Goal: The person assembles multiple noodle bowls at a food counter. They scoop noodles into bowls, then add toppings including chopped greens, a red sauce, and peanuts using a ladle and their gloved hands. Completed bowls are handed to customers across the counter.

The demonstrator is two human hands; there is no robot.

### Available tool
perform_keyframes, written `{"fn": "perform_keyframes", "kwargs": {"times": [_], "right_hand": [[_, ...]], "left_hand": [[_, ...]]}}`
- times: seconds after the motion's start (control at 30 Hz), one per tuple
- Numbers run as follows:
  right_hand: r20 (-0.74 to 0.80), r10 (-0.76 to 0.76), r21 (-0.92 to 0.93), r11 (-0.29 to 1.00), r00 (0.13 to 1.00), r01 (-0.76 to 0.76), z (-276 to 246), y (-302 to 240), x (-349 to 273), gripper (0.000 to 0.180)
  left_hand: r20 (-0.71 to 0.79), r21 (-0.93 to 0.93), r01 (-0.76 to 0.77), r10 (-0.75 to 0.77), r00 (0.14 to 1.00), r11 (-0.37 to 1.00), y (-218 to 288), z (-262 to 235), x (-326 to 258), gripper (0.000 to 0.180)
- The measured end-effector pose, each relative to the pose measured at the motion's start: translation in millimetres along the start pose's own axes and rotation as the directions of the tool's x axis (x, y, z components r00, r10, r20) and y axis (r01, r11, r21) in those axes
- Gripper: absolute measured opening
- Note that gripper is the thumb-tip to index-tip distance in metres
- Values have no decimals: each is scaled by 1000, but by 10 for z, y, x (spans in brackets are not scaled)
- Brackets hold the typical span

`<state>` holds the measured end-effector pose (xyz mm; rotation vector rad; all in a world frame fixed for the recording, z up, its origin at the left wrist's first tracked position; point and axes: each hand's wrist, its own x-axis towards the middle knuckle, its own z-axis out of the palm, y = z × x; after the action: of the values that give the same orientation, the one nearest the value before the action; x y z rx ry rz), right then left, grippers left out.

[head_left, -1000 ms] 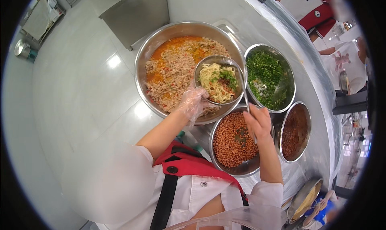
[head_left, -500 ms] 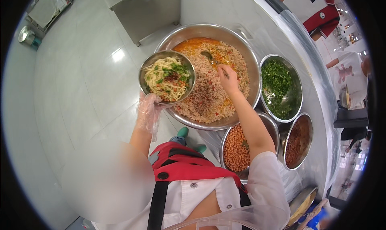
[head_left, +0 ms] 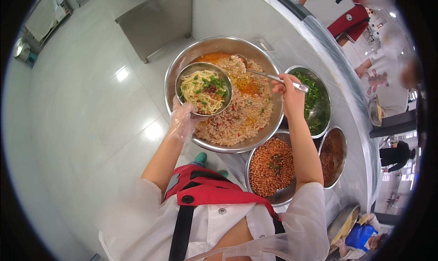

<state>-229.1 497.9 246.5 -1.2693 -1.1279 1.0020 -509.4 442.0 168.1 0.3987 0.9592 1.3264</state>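
Observation:
In a clear plastic glove, my left hand [head_left: 183,117] grips the rim of a steel bowl of noodles [head_left: 204,88], topped with chopped greens, dark red bits and beans. That bowl is held over the left part of a large steel basin [head_left: 173,78] filled with crumbly minced filling [head_left: 228,126] and orange oil. My bare right hand [head_left: 291,93] is closed around the handle of a steel ladle [head_left: 264,74]. The ladle's head, loaded with mince, is at the far side of the basin, right of the noodle bowl.
Right of the basin stand a bowl of chopped greens [head_left: 312,93], a bowl of beans [head_left: 269,170] and a bowl of dark red sauce [head_left: 327,158]. A steel cabinet [head_left: 157,26] is beyond. Other people are past the counter's plastic-covered edge [head_left: 337,56].
My right hand has drawn back right and nearer, and the ladle's long handle now shows, with mince in its head. The noodle bowl has shifted right, further over the basin.

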Motion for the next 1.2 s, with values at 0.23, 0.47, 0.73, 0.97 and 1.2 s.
{"fn": "perform_keyframes", "kwargs": {"times": [0.23,0.47,0.73,0.97,1.2], "right_hand": [[674,-573,-489,127,466,863,-234,-146,-910,33],[428,-742,-670,123,516,732,-1017,-277,-1304,32],[-732,-93,196,920,675,339,-2514,-113,-1954,20],[-876,-86,-120,992,474,-41,-3847,618,-2612,19],[-749,-203,-351,929,631,-117,-4217,1416,-2413,14]], "left_hand": [[223,-99,142,-117,968,985,-280,680,64,61],[315,-21,277,-257,914,961,-643,1400,83,36],[507,258,212,-319,801,943,-694,2801,563,53],[553,236,324,-401,730,916,-589,3901,1560,63],[510,195,174,-251,823,965,-426,4272,2153,48]]}}
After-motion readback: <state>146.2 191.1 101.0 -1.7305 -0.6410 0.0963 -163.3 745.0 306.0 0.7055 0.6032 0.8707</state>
